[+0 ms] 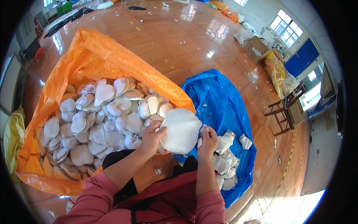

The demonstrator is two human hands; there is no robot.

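A flat, rounded white pad (181,130) is held up in front of me, between the two sacks. My left hand (150,139) grips its left edge, thumb on the face that shows. Close by the right edge, my right hand (208,142) has its fingers pinched together. A small whitish bit shows at those fingertips; whether it is part of the pad I cannot tell. To the left, a heap of similar pads (104,93), many folded or paired, fills an open orange sack (123,59). Bunched white pieces (223,164) lie on a blue sack (212,91) at the right.
A wooden chair (287,112) stands on the tiled floor (167,44) to the right. Beyond it are a cardboard box (256,48) and a yellow bag (275,71). Another yellow sack (14,138) sits at the far left. White scraps are scattered across the floor.
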